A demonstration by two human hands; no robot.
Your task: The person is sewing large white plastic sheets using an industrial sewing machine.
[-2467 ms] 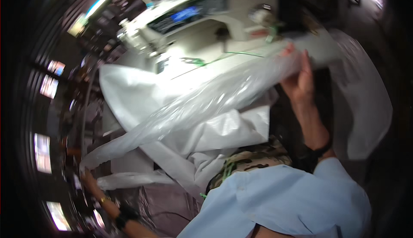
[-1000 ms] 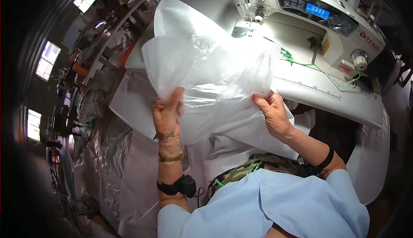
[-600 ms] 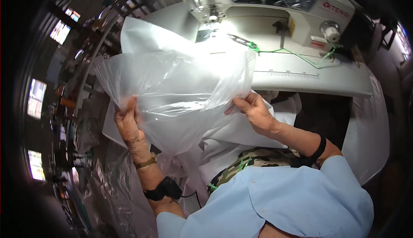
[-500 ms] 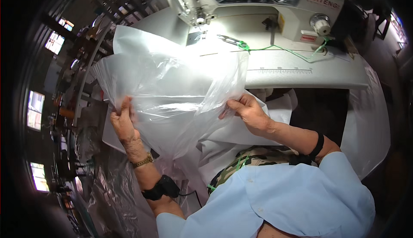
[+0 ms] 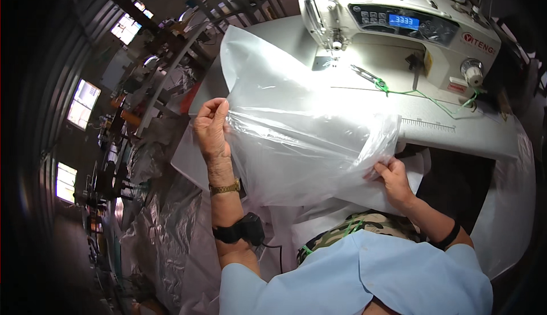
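Near me, the left hand (image 5: 212,131) and right hand (image 5: 395,181) pinch opposite sides of a clear plastic sheet (image 5: 299,155) in front of a sewing machine (image 5: 399,23), and the limp sheet could bunch if either grip loosens.

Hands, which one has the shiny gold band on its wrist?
The left hand wears the gold band; the right hand, also holding the see-through plastic, has a bare wrist.

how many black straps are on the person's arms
2: one strap around the left forearm, another strap around the right forearm. More may be hidden under the blue shirt.
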